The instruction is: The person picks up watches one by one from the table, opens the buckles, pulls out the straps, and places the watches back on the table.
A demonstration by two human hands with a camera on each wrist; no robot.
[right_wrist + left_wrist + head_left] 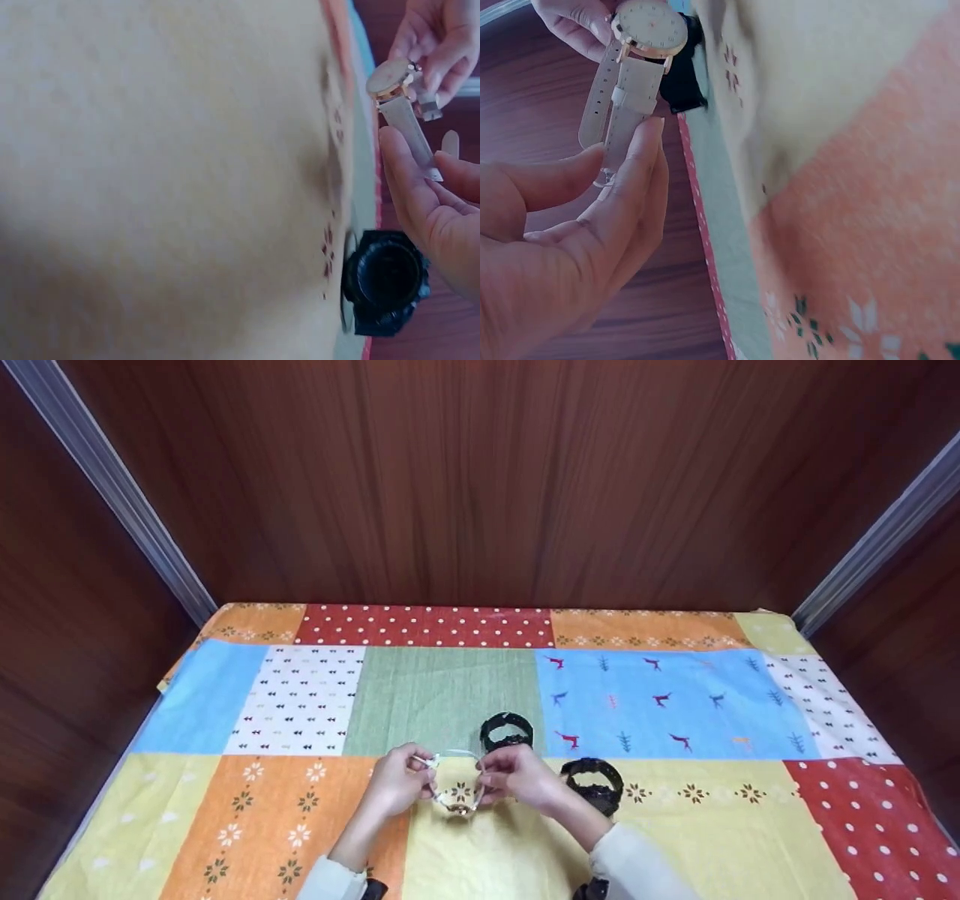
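A wristwatch (460, 810) with a pale strap and a rose-gold case hangs between the two hands, its strap unfastened. Thumb and fingers of the left hand (396, 781) pinch the buckle side of the strap, best seen in the left wrist view, where the round white dial (651, 28) faces the camera. On the other side, the right hand (523, 777) pinches the opposite strap half (412, 135). Just beyond the right hand a black watch (496, 723) stands on the cloth, partly covered by it. A second black watch (611, 775) is beside the right wrist.
A patchwork-patterned cloth (450, 690) covers the table. Brown wood-grain panels (450, 480) rise behind it and at both sides, with grey metal strips (135, 502) in the corners.
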